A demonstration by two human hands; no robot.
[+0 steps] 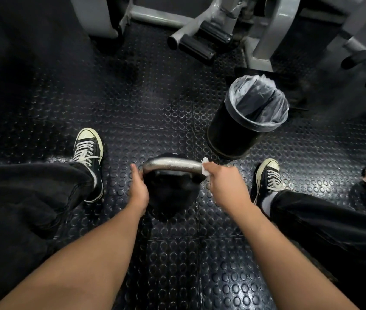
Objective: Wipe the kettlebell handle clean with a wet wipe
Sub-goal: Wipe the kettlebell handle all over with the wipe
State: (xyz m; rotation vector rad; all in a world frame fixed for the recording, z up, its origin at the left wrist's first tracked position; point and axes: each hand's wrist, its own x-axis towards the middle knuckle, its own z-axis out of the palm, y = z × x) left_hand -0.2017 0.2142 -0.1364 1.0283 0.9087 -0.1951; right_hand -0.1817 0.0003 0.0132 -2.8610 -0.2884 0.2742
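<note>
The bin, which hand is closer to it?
Right. The right hand holds a wipe at the handle's end just below the bin; the left hand grips the far end.

Glossy metal handle (173,164); studded rubber floor (155,104).

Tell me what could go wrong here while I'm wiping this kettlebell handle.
The wet wipe covers only the right end of the handle, so the middle may get missed. Your left hand steadies the other end; the kettlebell could tip toward your shoes. The bin stands close enough to knock.
</note>
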